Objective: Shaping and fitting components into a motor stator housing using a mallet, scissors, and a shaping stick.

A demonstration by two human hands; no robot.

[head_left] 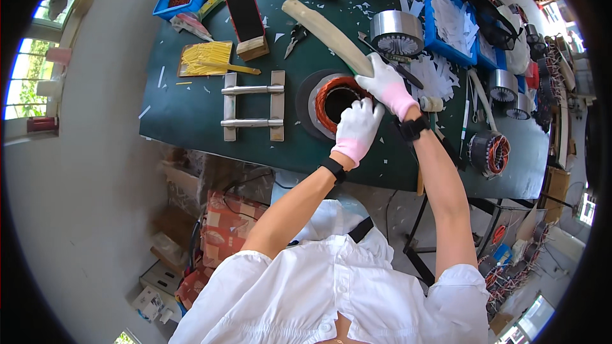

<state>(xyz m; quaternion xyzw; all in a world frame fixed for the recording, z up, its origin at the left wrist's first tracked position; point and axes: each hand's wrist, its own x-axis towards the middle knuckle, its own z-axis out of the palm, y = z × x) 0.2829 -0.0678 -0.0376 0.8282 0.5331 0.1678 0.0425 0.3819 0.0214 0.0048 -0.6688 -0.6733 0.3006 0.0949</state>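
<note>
A motor stator (315, 102) with a ring of orange-red copper winding stands on a dark round base on the green table. My left hand (357, 129), in a white and pink glove, is closed at the right, near edge of the winding; what its fingers hold, if anything, is hidden. Just beyond it, my right hand (387, 87), gloved alike, grips one end of a long pale club-like wooden beater (325, 30). The beater slants up and to the left, its thick rounded end raised above the table. Its gripped end is covered by the glove.
Left of the stator lies a metal two-bar rack (253, 107). Beyond it are yellow strips (205, 58), a phone (245, 14) on a wooden stand and pliers (296, 39). To the right are a bare stator core (396, 32), white paper pieces (435, 78) and a wound stator (489, 153).
</note>
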